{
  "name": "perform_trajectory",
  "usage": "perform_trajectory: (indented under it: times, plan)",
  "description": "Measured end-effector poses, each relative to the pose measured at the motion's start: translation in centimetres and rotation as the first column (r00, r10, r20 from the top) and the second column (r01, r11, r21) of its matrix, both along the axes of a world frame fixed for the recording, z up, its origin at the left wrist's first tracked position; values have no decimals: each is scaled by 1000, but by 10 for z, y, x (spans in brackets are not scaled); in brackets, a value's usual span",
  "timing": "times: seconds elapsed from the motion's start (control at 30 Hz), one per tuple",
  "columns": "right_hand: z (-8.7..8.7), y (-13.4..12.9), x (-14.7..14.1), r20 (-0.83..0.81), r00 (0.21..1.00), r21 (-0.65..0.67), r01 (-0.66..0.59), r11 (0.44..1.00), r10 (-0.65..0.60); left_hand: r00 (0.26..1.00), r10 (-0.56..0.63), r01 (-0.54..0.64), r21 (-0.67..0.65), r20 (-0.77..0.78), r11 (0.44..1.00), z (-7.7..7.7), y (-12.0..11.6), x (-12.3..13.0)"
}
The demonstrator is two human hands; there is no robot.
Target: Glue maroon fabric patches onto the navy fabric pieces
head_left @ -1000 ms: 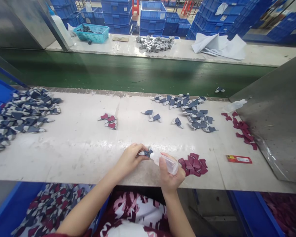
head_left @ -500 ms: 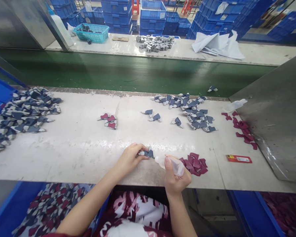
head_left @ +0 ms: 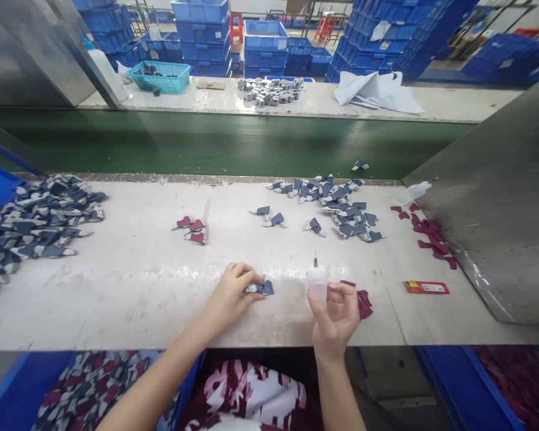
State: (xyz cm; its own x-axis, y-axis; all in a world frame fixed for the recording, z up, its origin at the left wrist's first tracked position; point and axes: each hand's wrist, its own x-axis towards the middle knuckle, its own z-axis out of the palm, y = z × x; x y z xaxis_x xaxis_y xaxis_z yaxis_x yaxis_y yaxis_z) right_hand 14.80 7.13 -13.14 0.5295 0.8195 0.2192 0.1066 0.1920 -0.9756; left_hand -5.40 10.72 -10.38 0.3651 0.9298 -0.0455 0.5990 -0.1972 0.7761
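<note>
# Bottle (head_left: 317, 286) upright in right hand (head_left: 335, 317), left hand (head_left: 231, 294) on a navy piece (head_left: 261, 288)

The 2 hands are apart, with a short gap between them just left of the bottle. The right hand grips the clear plastic body between thumb and fingers, keeping it upright with its thin nozzle (head_left: 315, 261) pointing up. The left hand is clamped on the navy piece, which lies on the bench (head_left: 117, 317) just left of the bottle, with its pale end showing toward the left fingers.

A hard squeeze could send liquid out of the raised nozzle, if the bottle holds any; its contents are hard to make out. A tilt to the right would bring the nozzle over the maroon pieces (head_left: 365, 302) just right of the bottle, and a drip there could mark them or stick them together. A loose pinch could let the navy piece slide or fold, and a careless move of the bottle could snag it on the nozzle.

The right hand hides much of the maroon pieces, so their number cannot be told. The left fingers cover part of the navy piece, hiding its full shape. Well left of the bottle, a blue crate (head_left: 9, 389) below the bench is cut off by the frame.
</note>
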Motion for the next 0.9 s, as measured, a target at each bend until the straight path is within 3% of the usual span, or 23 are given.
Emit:
perform_trajectory:
  times: [0.1, 0.2, 0.3, 0.37, 0.43, 0.5, 0.6, 0.67, 0.73, 0.8, 0.9]
  plan:
    - [2, 10, 0, 17, 993, 8, -119, 993, 119, 994, -84, 84, -14, -72, 996, 10, 11, -13]
    - [-1, 16, -4, 119, 976, -53, -176, 983, 181, 977, -152, 154, 2, -146, 988, 35, 39, -26]
    - [-6, 17, -5, 266, 930, -131, -225, 966, 253, 971, -108, 143, 154, -214, 978, 67, 87, -20]
    - [-6, 15, -1, 354, 884, -155, -265, 952, 304, 968, -76, 135, 240, -239, 962, 83, 128, -1]
    - [-3, 13, 7, 473, 812, -164, -300, 940, 342, 957, -57, 137, 269, -285, 953, 89, 172, 30]
    - [3, 11, 22, 618, 717, -168, -280, 945, 323, 931, -29, 131, 261, -363, 956, 85, 215, 66]
    - [5, 8, 55, 775, 613, -128, -87, 988, 155, 910, -12, 129, 256, -414, 958, 68, 268, 122]
    - [-1, 5, 81, 832, 552, -127, 79, 989, 63, 900, -2, 127, 259, -435, 957, 54, 293, 154]
    - [-11, 2, 103, 861, 505, -176, 194, 965, 56, 888, 11, 125, 266, -460, 956, 40, 312, 180]
    - [-21, -1, 119, 849, 518, -256, 228, 939, 106, 874, 28, 123, 277, -484, 953, 30, 325, 199]
    - [-30, -1, 127, 770, 602, -386, 174, 906, 212, 854, 63, 107, 293, -516, 950, 17, 342, 215]
